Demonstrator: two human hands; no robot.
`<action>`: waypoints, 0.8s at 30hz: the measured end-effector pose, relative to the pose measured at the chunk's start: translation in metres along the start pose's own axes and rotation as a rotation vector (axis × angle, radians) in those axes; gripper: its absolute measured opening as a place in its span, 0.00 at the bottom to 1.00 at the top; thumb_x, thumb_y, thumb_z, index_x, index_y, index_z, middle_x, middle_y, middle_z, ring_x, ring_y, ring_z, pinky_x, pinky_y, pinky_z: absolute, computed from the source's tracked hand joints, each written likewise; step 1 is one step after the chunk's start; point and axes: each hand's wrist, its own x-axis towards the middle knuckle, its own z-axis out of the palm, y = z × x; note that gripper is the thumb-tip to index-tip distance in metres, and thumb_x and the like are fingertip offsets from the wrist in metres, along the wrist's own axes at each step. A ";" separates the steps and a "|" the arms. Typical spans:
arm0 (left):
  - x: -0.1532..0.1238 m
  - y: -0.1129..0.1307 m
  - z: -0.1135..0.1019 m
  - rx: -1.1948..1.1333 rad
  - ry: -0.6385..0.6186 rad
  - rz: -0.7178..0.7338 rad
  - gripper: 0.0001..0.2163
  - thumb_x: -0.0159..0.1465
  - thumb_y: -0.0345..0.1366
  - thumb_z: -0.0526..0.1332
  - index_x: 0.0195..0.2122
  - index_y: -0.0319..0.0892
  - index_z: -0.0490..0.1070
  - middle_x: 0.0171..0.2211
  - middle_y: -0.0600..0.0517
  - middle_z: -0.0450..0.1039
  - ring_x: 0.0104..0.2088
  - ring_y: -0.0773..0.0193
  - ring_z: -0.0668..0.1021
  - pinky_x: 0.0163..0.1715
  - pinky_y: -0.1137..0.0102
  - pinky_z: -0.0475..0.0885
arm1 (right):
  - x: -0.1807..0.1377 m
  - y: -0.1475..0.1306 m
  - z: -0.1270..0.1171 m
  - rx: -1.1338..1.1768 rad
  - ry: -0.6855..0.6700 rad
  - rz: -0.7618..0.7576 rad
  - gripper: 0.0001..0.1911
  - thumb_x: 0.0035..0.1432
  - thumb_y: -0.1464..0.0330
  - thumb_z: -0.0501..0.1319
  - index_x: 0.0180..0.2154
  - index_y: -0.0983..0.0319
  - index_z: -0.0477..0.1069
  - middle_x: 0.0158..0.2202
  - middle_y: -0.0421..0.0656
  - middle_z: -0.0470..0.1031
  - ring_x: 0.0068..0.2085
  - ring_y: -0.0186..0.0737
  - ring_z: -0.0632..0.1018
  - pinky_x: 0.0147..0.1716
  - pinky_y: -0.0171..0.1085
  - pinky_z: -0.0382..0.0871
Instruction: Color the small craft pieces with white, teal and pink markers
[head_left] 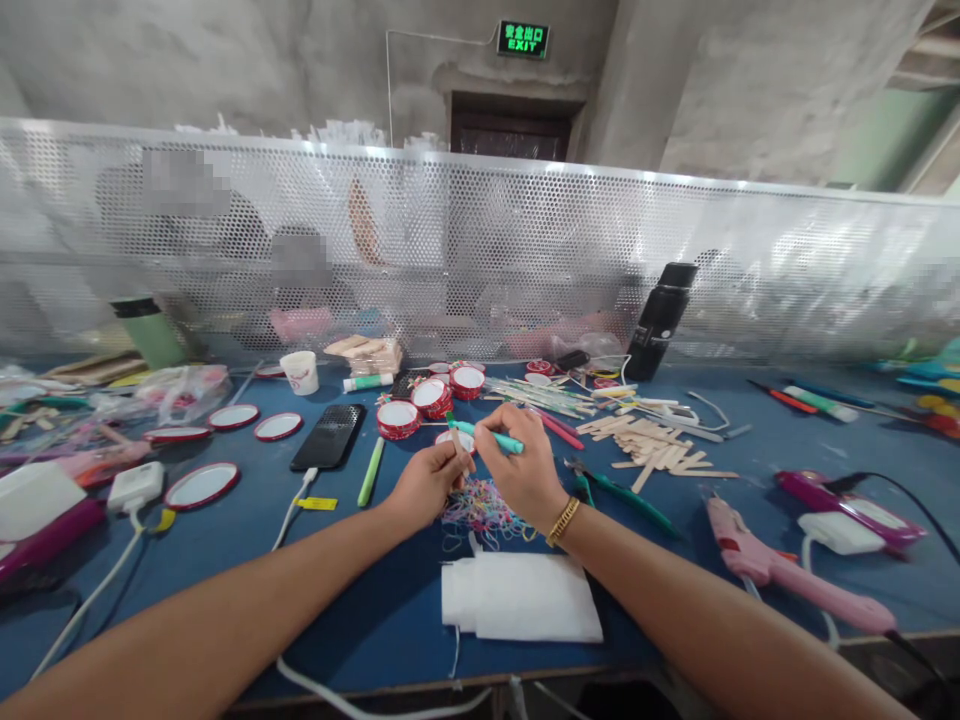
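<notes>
My left hand [424,487] pinches a small wooden craft stick [455,437] upright, its top end coloured green. In my right hand [523,468] is a teal marker pen [504,441], held like a writing tool. The pen's tip points left and is at or close to the stick's green end; whether they touch I cannot tell. Under both hands lies a tangle of multicoloured thin loops or threads [491,510]. Closer to me is a folded white cloth or packet [536,600]. Green-handled pliers [630,497] rest beside my right wrist.
Loose craft sticks [660,445] are heaped to the right, near a black bottle [660,325]. Several red-rimmed round discs [397,418] sit ahead. A phone [328,437] and a green pen [370,472] lie left. A pink glue gun [787,570] is at right. A perforated metal screen [480,230] stands behind.
</notes>
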 end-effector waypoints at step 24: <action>0.000 0.002 -0.002 0.066 -0.005 0.012 0.19 0.57 0.53 0.59 0.27 0.40 0.69 0.17 0.58 0.61 0.19 0.70 0.61 0.21 0.73 0.53 | 0.003 0.002 -0.002 -0.017 0.034 0.020 0.10 0.62 0.69 0.57 0.27 0.59 0.66 0.26 0.37 0.74 0.31 0.37 0.72 0.44 0.41 0.60</action>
